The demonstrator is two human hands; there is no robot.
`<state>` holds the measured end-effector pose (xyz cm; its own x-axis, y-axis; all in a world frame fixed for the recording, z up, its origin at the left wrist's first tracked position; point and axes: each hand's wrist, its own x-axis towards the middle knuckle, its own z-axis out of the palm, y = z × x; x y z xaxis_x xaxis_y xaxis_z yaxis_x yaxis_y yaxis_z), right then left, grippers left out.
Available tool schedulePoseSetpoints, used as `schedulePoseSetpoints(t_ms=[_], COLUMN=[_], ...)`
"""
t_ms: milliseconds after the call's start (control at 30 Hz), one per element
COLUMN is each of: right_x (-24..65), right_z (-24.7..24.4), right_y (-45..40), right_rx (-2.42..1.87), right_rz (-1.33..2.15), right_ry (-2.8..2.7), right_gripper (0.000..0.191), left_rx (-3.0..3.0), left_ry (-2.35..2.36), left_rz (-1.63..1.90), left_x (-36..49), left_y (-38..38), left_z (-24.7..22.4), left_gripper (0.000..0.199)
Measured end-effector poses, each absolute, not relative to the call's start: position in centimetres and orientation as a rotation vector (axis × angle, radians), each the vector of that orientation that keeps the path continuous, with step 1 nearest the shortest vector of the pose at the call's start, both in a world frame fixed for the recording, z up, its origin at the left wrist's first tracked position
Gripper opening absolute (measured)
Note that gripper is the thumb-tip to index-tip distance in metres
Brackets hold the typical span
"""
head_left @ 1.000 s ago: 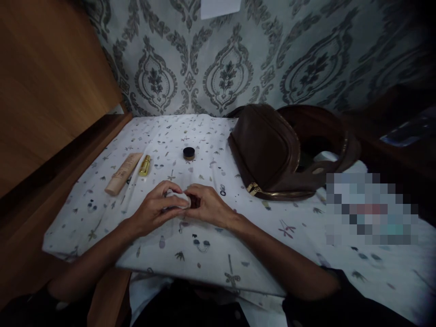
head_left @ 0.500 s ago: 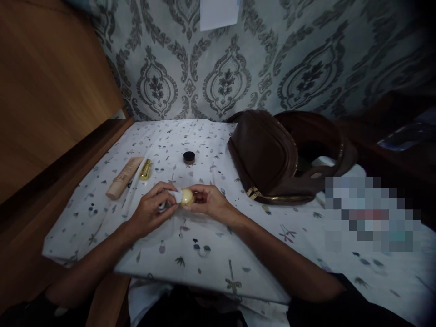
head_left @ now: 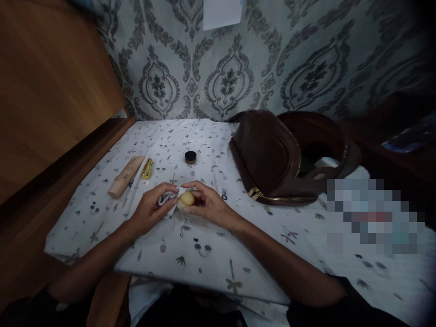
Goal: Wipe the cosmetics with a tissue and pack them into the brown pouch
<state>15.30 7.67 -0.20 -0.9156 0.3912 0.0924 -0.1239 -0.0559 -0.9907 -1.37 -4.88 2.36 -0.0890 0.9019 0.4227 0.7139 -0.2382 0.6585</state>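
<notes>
My right hand (head_left: 211, 205) grips a small round jar with a pale yellow lid (head_left: 186, 198), fingers and thumb around its right side. A crumpled white cloth or tissue (head_left: 166, 198) is pinched in my left hand (head_left: 153, 204), its edge against the jar. Both hands are just above the patterned white cloth cover (head_left: 211, 254). Beyond them lies a low jar with a black lid (head_left: 190, 157). To the left are a small gold bottle (head_left: 147, 169) and a beige squeeze tube (head_left: 126, 177).
A brown leather bag (head_left: 269, 156) with its zip open stands at the right, something white (head_left: 329, 162) showing at its opening. Wooden furniture (head_left: 57, 63) borders the left side. A patterned curtain or wall covering (head_left: 228, 86) rises behind, with a white paper (head_left: 222, 13) on it.
My right fingers have shifted over the jar's top edge and the jar has tilted slightly. The white cloth has moved around its left side. The view has shifted a little.
</notes>
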Motion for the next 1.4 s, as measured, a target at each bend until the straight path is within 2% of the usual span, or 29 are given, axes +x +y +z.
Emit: schedulePoseSetpoints(t_ms=[200,300,1100,1400], right_x=[15.29,15.31,15.3,15.6], right_z=[-0.18,-0.37,-0.96,-0.21], right_y=[7.73,7.95,8.38,8.08], right_rx=[-0.413,-0.417,-0.413,-0.428], right_rz=[1.577,1.454,1.802,1.421], right_ry=[-2.128,-2.185,-2.007,-2.22], right_gripper=[0.037,0.036,0.038,0.031], left_rx=[2.059,2.111,2.154,2.386], left_ry=[1.736,1.711,1.768,1.747], left_rz=[1.189,1.195,1.199,1.125], left_x=[-1.29,-1.2,-1.55,-1.41], left_y=[-4.74,-4.67,-4.55,-4.54], left_z=[2.16,2.04,1.96,2.32], left_gripper=[0.014,0.013,0.013,0.017])
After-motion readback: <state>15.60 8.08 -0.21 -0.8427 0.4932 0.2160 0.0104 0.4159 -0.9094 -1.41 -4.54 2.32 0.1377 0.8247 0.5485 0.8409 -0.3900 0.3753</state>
